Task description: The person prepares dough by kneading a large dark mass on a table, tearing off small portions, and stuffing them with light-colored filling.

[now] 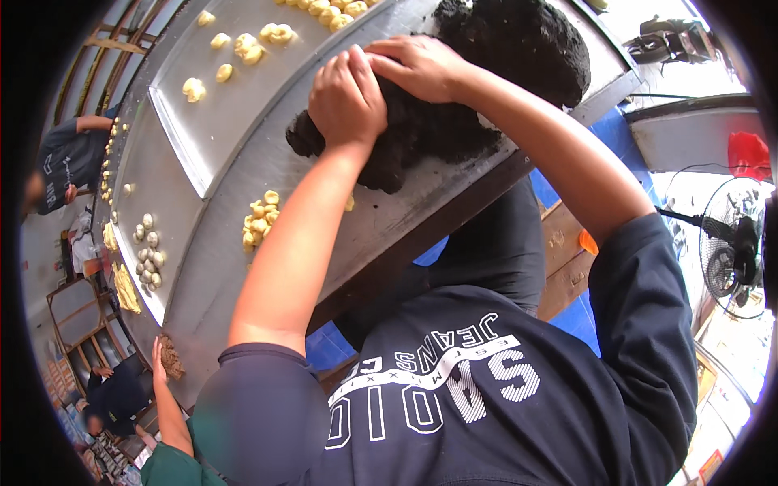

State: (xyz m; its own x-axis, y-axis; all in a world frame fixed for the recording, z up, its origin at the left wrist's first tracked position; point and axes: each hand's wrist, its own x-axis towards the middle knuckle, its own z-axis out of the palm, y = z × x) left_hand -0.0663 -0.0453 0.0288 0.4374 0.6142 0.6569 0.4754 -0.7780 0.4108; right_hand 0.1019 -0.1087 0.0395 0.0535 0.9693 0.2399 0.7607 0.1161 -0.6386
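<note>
A dark, crumbly lump of black dough point(438, 134) lies on the metal table before me. My left hand point(348, 101) is closed over its left part, fingers pressed together and partly hidden. Beside it, my right hand point(417, 69) bends over the same dough, its fingertips meeting the left hand. A much larger black dough mass point(527, 49) sits just beyond my right wrist. To the left of my left forearm is a small heap of yellow dough pieces point(259, 220).
The metal table point(219, 283) has a raised metal strip point(180, 144) across it. More yellow dough pieces point(250, 49) lie at the far side, and greyish balls point(149, 263) at the left. Co-workers point(73, 158) are along the left edge. A standing fan point(733, 247) is at right.
</note>
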